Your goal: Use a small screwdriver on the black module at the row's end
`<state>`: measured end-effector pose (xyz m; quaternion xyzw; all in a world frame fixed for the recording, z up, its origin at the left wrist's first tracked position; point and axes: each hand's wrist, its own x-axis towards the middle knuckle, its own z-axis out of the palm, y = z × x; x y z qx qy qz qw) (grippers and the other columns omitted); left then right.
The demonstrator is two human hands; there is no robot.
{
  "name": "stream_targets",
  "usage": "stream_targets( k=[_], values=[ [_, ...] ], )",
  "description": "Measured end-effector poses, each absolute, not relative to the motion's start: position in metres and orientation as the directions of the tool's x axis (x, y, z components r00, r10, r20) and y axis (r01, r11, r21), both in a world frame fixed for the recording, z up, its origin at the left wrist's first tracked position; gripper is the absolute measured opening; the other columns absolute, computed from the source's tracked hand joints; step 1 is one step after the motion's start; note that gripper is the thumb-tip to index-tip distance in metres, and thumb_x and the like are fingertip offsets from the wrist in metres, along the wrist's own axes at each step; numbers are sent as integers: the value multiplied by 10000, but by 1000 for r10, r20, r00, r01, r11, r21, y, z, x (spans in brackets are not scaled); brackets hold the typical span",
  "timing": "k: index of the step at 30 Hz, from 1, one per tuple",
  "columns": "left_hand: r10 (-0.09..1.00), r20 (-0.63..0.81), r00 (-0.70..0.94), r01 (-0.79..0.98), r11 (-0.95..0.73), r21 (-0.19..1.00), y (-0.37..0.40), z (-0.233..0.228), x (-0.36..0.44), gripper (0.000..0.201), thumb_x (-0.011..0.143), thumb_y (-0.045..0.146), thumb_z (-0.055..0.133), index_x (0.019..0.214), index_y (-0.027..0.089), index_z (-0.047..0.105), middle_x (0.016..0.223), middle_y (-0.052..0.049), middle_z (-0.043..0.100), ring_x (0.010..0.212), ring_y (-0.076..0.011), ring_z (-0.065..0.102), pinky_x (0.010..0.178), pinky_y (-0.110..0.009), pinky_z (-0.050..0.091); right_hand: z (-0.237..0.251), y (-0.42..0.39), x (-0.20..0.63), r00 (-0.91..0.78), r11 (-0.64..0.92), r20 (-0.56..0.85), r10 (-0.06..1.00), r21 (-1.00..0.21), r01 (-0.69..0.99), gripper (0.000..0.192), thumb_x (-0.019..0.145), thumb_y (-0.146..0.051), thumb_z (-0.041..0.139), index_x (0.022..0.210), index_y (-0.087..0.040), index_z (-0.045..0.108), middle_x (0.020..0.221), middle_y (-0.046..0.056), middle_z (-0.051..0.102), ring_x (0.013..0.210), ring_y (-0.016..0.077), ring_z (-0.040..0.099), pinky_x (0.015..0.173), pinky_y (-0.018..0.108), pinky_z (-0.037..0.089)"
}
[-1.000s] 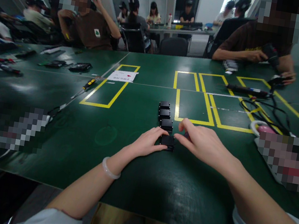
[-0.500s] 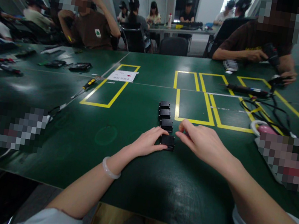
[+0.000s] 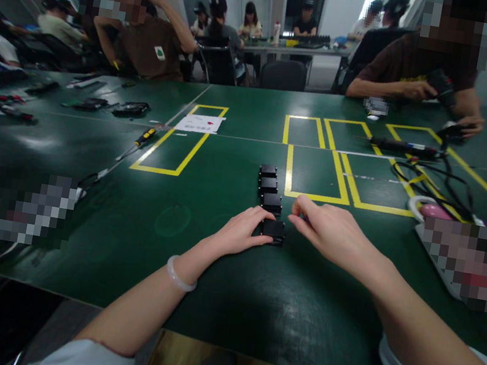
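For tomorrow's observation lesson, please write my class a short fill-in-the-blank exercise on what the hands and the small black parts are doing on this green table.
1. The small black rectangular blocks lie in a row of ____.
2. The left hand touches the ____ block of the row.
3. The white bangle sits on the ____ wrist.
4. The lines taped on the dark green table are ____.

Missing words: four; nearest; left; yellow

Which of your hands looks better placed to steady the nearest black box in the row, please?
Probably the left hand: its fingertips already touch the nearest black box. The right hand hovers just beside it, fingers pinched, seemingly not gripping it.
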<state>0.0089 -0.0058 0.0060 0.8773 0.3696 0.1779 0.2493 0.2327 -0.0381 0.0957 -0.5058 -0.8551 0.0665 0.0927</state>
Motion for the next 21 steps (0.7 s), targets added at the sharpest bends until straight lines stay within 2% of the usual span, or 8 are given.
stream_targets(
  k=[5,11,16,21],
  values=[
    [738,126,663,560,-601,571,-6,8,9,370,888,410,616,1196,229,518,1181,-70,568,1112,-257,542,949,-399,457,95,-39,234,-487,501,123,865,-269,822,139,928,-283,421,1045,-210,436,772,4,622,647,170,560,561,268,279],
    [739,138,660,556,-603,572,-6,7,9,383,888,407,617,1214,237,513,1190,-69,569,1102,-256,549,944,-398,460,96,-40,231,-462,477,119,879,-223,850,210,958,-409,406,998,-210,461,703,6,605,604,177,551,539,265,258],
    [742,128,658,563,-598,570,-6,7,10,374,882,415,622,1187,225,521,1178,-70,573,1102,-257,547,939,-394,462,94,-39,232,-472,489,126,872,-225,843,130,947,-296,404,1032,-208,449,739,5,613,626,174,562,553,264,266],
    [736,139,662,557,-609,564,-6,5,9,372,887,416,620,1188,222,520,1172,-72,569,1097,-251,544,935,-386,460,93,-39,232,-479,507,167,862,-261,821,169,908,-292,464,1050,-204,438,790,10,621,645,169,561,555,261,283]
  ],
)
